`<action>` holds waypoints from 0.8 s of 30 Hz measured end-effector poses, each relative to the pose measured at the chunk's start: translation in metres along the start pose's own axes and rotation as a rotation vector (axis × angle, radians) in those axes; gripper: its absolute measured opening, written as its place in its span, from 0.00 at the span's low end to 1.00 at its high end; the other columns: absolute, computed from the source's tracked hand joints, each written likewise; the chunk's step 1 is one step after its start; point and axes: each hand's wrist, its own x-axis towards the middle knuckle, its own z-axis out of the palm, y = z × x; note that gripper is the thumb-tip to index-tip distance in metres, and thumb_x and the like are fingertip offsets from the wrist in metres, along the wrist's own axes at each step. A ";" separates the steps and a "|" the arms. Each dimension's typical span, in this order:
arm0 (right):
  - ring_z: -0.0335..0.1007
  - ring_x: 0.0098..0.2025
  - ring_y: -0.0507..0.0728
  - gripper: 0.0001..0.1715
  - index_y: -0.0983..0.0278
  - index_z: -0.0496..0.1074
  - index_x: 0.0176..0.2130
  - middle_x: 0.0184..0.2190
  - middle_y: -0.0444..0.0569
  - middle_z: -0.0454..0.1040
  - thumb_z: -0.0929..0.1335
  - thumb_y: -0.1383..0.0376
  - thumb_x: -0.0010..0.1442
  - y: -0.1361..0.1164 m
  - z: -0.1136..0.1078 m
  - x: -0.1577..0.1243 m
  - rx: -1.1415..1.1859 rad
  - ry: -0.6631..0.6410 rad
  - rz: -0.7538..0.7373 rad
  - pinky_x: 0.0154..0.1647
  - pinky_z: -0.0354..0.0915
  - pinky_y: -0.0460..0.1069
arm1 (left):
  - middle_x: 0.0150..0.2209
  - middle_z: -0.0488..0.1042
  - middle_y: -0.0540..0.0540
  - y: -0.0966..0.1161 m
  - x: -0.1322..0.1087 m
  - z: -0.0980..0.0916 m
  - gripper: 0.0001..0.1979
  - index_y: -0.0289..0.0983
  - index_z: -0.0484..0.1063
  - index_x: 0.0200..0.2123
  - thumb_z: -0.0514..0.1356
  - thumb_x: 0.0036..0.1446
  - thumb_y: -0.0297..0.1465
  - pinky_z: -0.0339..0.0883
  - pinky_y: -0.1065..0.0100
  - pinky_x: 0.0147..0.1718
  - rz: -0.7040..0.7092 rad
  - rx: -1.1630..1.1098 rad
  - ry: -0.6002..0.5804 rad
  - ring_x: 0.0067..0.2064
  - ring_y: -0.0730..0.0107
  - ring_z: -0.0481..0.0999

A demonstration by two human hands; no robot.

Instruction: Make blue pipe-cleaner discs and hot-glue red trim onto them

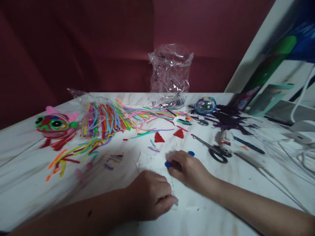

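Between the thumb and fingers of my right hand (183, 165) is a small blue piece (168, 164), held over a sheet of white paper (149, 162). Another blue disc (191, 153) lies just beyond that hand. My left hand (154, 196) rests nearer to me on the paper, its fingers curled in and its thumb against them; whatever it may hold is hidden. Two red fuzzy triangles (159, 137) (178, 133) lie side by side behind the paper. Short light-blue and purple pieces (154, 149) are close to its far edge.
Colourful pipe cleaners (112, 119) spread across the back, by a clear plastic bag (171, 73). A decorated animal face (57, 124) sits at left. On the right are black scissors (216, 152), a white glue gun (226, 141), cables and a clear dome (205, 105).
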 end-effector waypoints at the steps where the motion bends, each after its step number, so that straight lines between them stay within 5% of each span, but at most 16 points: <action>1: 0.67 0.32 0.56 0.05 0.61 0.69 0.31 0.27 0.46 0.70 0.66 0.70 0.50 0.000 0.000 0.000 -0.001 0.001 -0.002 0.31 0.62 0.47 | 0.16 0.62 0.52 0.000 0.000 0.000 0.15 0.36 0.63 0.17 0.52 0.56 0.29 0.53 0.70 0.20 -0.020 0.012 0.008 0.19 0.76 0.60; 9: 0.67 0.32 0.56 0.04 0.63 0.70 0.30 0.27 0.47 0.70 0.66 0.70 0.50 -0.003 -0.002 0.002 -0.012 -0.012 0.028 0.31 0.63 0.48 | 0.30 0.70 0.44 -0.016 0.005 -0.008 0.04 0.35 0.67 0.30 0.54 0.51 0.23 0.65 0.65 0.34 -0.372 0.083 0.244 0.35 0.66 0.69; 18: 0.68 0.34 0.56 0.06 0.63 0.71 0.32 0.28 0.48 0.72 0.66 0.69 0.50 -0.004 -0.005 0.002 -0.017 -0.032 0.034 0.32 0.61 0.47 | 0.31 0.68 0.50 -0.024 0.010 -0.006 0.19 0.37 0.66 0.42 0.56 0.44 0.20 0.66 0.69 0.32 -0.552 -0.043 0.133 0.32 0.72 0.67; 24: 0.69 0.34 0.57 0.09 0.65 0.72 0.35 0.30 0.51 0.73 0.66 0.69 0.50 -0.003 -0.005 0.002 -0.024 -0.033 0.019 0.32 0.61 0.47 | 0.36 0.72 0.49 -0.029 0.026 0.001 0.22 0.38 0.65 0.43 0.55 0.42 0.19 0.66 0.67 0.35 -0.494 -0.033 -0.014 0.34 0.70 0.69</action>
